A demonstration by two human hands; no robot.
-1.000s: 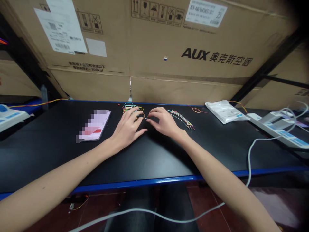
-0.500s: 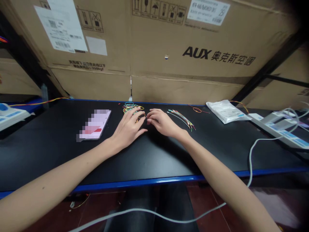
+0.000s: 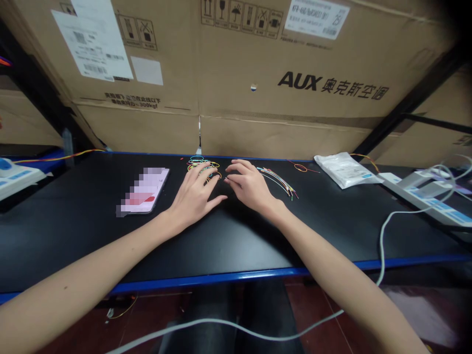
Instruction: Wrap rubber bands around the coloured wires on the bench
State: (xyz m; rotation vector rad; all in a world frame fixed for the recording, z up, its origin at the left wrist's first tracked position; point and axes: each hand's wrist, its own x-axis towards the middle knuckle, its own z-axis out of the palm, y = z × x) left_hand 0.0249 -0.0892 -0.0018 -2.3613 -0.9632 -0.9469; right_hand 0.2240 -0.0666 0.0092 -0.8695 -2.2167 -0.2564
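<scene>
My left hand lies flat on the black table, fingers stretched over a small heap of coloured wire loops. Just right of it, my right hand has its fingers curled with the tips pressed to the table beside the same loops; whether they pinch a wire is too small to see. A fan of straight coloured wires lies right of my right hand, untouched.
A phone lies left of my left hand. A white plastic bag and an orange wire loop lie to the right, then white power strips with a grey cable. Large cardboard boxes stand behind the table.
My right hand has crept a little to the left and away from me, closer to the wire loops. My left hand has stayed almost still.
</scene>
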